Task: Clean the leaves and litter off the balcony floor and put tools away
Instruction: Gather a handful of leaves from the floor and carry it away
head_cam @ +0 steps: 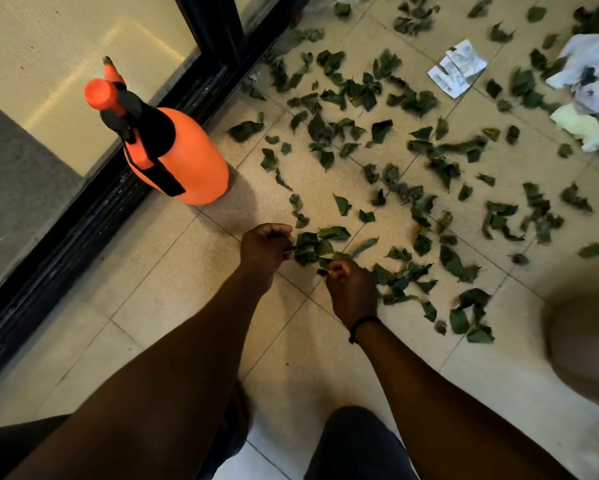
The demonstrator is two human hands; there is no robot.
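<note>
Knees and forearms: two dark-clothed knees are sitting at the bottom of the view, with both forearms reaching forward and down from them toward the floor (173, 306).
Left hand: the left hand (261, 247) is curling its fingers around a small bunch of leaves, gripping them just above the tiles.
Right hand: the right hand (351, 289) is pinching a leaf between curled fingertips; a dark band is circling its wrist.
Nearest leaves: a small cluster (320, 244) is lying between the two hands, touching the left fingers.
Main scatter of leaves: the leaves (412, 150) are spreading ahead of and to the right of both hands, so the right hand is nearer to most of them.
Litter: a crumpled paper slip (457, 67) and white plastic bags (592, 81) are lying well ahead, far to the right.
Sprayer: an orange spray bottle (173, 157) is standing upright ahead and left of the left hand, beside the black door track (94, 209).
Likely next reach: forward and rightward, judging by where the leaves are lying.
</note>
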